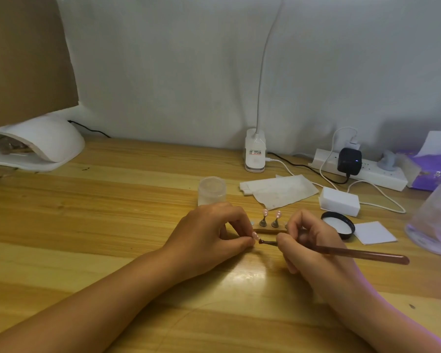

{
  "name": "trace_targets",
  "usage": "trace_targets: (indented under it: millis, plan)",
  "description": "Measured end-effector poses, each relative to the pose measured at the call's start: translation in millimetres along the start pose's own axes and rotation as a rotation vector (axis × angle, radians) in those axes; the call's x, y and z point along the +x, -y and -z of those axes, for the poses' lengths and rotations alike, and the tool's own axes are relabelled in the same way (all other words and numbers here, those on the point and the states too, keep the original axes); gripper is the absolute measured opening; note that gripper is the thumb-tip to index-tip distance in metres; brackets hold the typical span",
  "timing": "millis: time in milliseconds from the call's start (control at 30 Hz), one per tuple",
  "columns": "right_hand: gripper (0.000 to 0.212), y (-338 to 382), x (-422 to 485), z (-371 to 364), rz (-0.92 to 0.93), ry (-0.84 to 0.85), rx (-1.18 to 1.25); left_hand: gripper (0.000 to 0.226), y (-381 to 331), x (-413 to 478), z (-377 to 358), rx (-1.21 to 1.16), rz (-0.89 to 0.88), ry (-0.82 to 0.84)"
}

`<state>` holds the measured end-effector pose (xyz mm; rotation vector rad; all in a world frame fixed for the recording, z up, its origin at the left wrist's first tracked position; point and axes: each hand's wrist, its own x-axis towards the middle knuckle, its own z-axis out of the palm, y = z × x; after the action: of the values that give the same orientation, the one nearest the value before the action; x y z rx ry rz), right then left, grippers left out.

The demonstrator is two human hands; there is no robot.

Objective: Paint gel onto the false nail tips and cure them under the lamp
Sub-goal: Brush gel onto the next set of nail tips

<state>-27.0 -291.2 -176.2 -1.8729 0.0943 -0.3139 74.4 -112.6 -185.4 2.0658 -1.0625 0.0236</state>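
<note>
My left hand (209, 235) pinches a small pink nail tip (255, 235) between thumb and fingers, low over the wooden table (112, 212). My right hand (313, 245) grips a brown-handled brush (367, 254), whose dark tip touches that nail tip. Just behind my hands lies a wooden holder strip (267, 231) with two more pink nail tips (271, 214) standing on small metal stands. The white curing lamp (41, 143) sits at the far left with something wooden inside its opening.
A clear jar (211, 191) stands behind my left hand. A black lid (337, 224), white paper squares (373, 233), a white sponge block (340, 201), tissue (280, 191), a desk lamp base (255, 154), a power strip (357, 171) with cables and a clear container (435, 217) crowd the right side.
</note>
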Motion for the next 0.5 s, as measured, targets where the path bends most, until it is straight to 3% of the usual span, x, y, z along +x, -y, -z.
trace_targets:
  millis: [200,500]
  plan:
    - [0.014,4.3,0.2,1.9,-0.014,-0.020,0.154,0.008,1.5,0.1,-0.3,0.004,-0.008,0.000]
    - [0.014,2.3,0.4,1.2,0.029,0.062,-0.006,0.008,0.0,0.6,0.5,0.009,-0.008,0.002]
